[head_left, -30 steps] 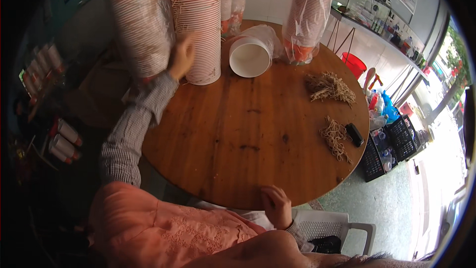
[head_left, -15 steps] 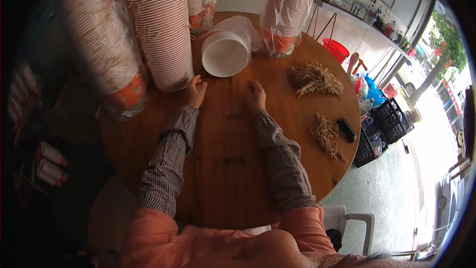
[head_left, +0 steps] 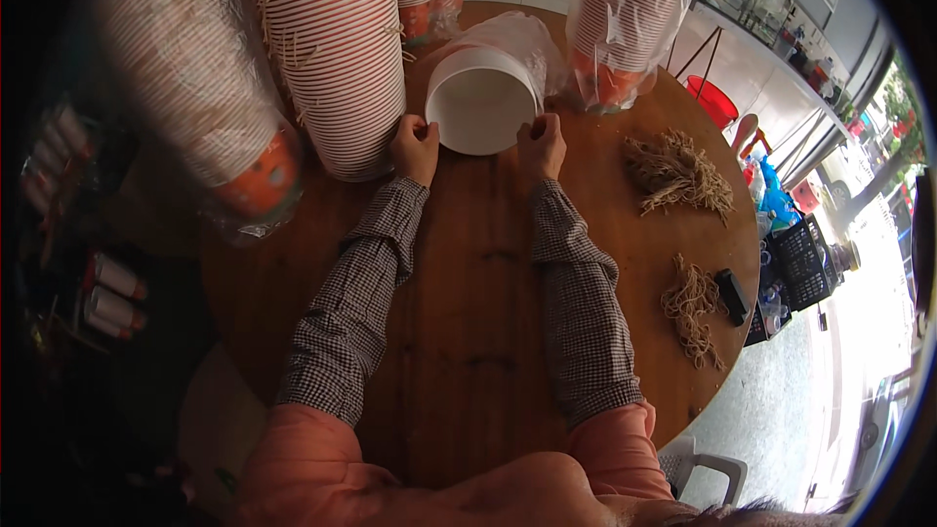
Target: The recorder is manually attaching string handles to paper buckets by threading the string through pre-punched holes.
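A round white paper tub lies on its side on the wooden table, its open mouth facing me. A crumpled clear plastic bag covers its far part. My left hand is closed at the left edge of the rim, thumb and fingers pinched together. On the opposite edge, my right hand pinches the rim too. Whether the bag's edge is also between the fingers I cannot make out. Just left of my left hand rises a tall stack of orange and white paper tubs, with strings hanging on it.
Bagged tub stacks stand at the left and back right. On the round table's right side lie two bundles of tan string and a small black object. Beyond its edge are a red bucket and a black crate.
Both hands have moved forward from the table in front of the tub to its rim and closed there. The whole view has shifted slightly.
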{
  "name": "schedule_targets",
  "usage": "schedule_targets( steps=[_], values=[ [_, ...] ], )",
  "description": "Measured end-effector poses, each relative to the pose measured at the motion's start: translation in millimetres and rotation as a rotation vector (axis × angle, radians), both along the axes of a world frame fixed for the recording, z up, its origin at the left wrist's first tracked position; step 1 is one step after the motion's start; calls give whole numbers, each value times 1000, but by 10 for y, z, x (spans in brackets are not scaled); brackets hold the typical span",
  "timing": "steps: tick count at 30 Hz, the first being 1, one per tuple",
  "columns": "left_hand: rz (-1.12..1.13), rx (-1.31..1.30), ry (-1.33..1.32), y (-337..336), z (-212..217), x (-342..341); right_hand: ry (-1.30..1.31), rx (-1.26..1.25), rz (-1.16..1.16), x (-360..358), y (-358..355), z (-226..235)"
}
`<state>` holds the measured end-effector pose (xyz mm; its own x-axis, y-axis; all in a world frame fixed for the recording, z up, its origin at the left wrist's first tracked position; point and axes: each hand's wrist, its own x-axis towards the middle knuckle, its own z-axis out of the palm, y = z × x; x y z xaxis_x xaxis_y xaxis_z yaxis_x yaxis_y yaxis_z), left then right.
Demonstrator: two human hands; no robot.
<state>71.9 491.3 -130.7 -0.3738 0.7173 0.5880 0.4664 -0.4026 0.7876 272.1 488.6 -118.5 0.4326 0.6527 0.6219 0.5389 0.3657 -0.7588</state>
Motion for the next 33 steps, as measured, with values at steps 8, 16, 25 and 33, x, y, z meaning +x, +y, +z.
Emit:
schedule_targets(
  steps=[8, 16, 25, 33],
  values=[
    [-72, -76, 100, -459, -5, -20, -153, -77, 111, 86, -413, -12],
    [-485, 88, -231, -1590, -42, -8, -166, 6, 260, 170, -1750, 38],
    [-435, 129, -207, -2584, 195, -551, -169, 66, -156, 983, -2944, 244],
    [-446, -65, -269, -3220, 943, -436, -360, -604, -550, 1575, -3281, -24]
  ],
)
